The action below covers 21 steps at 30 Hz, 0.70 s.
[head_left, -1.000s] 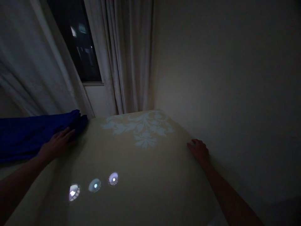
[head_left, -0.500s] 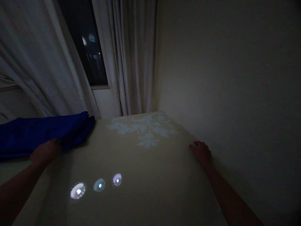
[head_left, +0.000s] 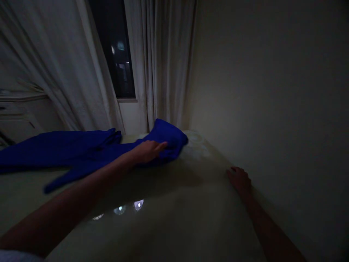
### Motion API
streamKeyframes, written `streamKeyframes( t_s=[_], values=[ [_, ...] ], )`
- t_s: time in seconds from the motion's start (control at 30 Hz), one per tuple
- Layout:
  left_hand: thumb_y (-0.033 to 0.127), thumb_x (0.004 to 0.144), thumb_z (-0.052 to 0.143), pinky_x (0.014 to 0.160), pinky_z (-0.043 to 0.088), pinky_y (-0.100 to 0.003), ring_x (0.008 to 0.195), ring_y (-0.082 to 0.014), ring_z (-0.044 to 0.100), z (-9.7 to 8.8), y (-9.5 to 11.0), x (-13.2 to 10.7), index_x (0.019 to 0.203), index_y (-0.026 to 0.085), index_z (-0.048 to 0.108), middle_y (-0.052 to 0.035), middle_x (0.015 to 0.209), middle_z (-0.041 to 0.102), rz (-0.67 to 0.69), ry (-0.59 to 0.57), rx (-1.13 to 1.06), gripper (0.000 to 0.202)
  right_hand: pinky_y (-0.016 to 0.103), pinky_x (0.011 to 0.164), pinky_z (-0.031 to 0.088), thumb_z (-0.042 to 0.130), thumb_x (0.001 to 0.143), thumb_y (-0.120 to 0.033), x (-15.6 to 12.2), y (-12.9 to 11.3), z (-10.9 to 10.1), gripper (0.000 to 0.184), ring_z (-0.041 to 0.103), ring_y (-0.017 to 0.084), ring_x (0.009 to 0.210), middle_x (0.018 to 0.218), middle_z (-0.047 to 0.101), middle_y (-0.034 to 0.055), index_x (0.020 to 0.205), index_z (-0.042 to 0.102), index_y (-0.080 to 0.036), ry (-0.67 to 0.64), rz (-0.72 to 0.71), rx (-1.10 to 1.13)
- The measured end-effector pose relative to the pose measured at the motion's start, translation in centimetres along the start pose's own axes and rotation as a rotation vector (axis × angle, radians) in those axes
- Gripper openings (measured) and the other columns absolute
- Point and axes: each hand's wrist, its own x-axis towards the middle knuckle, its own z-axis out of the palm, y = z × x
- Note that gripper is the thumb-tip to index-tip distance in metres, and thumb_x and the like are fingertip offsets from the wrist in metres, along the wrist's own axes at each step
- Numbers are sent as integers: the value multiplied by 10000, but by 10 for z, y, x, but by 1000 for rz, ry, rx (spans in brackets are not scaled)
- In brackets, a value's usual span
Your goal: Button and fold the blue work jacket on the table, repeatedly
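Observation:
A blue cloth (head_left: pixel 65 147), maybe a garment, lies over the left of a glossy, pale table (head_left: pixel 169 214). One part of it stretches right and bunches up near the table's far edge. My left hand (head_left: pixel 148 151) reaches across with its fingers closed on this bunched part; the cloth partly hides the fingertips. By the right edge of the table, close to the wall, rests my right hand (head_left: pixel 240 179). Its thumb and fingers are apart and slightly bent, and nothing shows in it.
A plain wall (head_left: pixel 267 91) runs along the table's right side. Behind the table hang long curtains (head_left: pixel 166 72) around a dark window (head_left: pixel 117 54). A pale cabinet (head_left: pixel 21 112) stands at the far left. Lamp reflections shine on the tabletop.
My left hand has swung to the right, carrying part of the blue cloth over the pale floral pattern. My right hand stays at the table's edge. The view has shifted slightly left.

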Motion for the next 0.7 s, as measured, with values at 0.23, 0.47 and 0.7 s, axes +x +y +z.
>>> streamKeyframes(
  t_s=[0.23,0.47,0.7],
  values=[
    [573,973,425,1100,444,-500,1379,-409,540,84,-78,-71,1541,93,460,-243,1556,513,-407,0,339,744,430,987,456,287,1016,-499,-3,-1,-4,566,644,307,1110,1235,718,177,1191,711,-167,6,11,182],
    [476,939,520,1047,499,-404,1281,-349,631,92,-123,-130,1472,52,480,-248,1385,643,-623,128,183,682,434,1129,416,440,982,-549,-13,-23,-8,590,604,302,1283,1413,651,162,1393,616,-164,-80,-179,398],
    [291,1003,375,1086,473,-426,1253,-316,643,64,-80,-127,1379,186,627,-149,1361,696,-516,277,76,464,410,1099,448,674,869,-348,-42,-107,-1,520,639,310,1241,1320,716,131,1372,625,-221,-211,-228,447]
  ],
)
